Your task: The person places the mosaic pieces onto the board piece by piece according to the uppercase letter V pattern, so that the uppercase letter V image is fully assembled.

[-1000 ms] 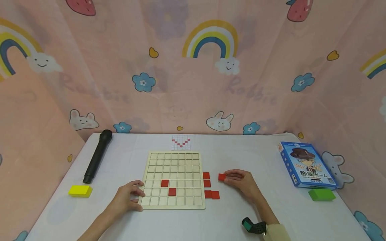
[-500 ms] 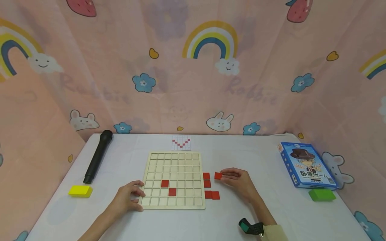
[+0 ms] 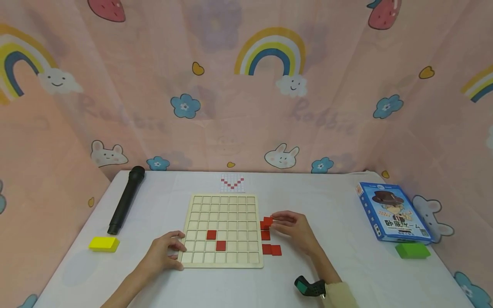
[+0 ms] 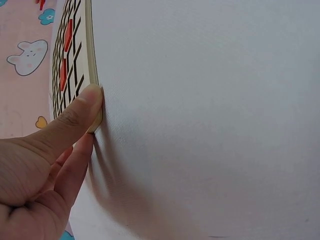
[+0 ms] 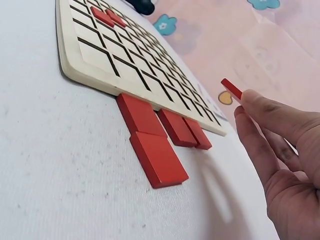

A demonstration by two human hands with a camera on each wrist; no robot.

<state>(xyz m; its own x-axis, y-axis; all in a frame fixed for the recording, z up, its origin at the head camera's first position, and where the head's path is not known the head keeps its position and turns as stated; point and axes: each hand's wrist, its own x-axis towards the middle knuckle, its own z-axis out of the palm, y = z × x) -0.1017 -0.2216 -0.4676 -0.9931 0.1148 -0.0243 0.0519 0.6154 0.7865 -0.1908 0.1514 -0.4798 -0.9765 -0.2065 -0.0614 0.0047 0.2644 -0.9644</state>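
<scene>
A cream grid board (image 3: 227, 216) lies on the white table with two red square tiles set in its cells, touching diagonally at the lower left. My left hand (image 3: 162, 252) holds the board's left edge near the lower corner; in the left wrist view the thumb (image 4: 82, 102) lies on the frame. Between thumb and fingertips my right hand (image 3: 294, 229) pinches a red tile (image 5: 231, 89), raised above the table just right of the board. Several loose red tiles (image 5: 159, 160) lie along the board's right side, two of them end to end.
Behind the board lies a small printed grid card (image 3: 233, 183) with a red V pattern. A black microphone (image 3: 127, 200) and a yellow block (image 3: 104, 244) are at the left. On the right are a blue game box (image 3: 394, 211) and a green block (image 3: 413, 250).
My right hand has moved left with its pinched red tile, from beside the loose tiles to over them, close to the board's edge. The left hand stays on the board.
</scene>
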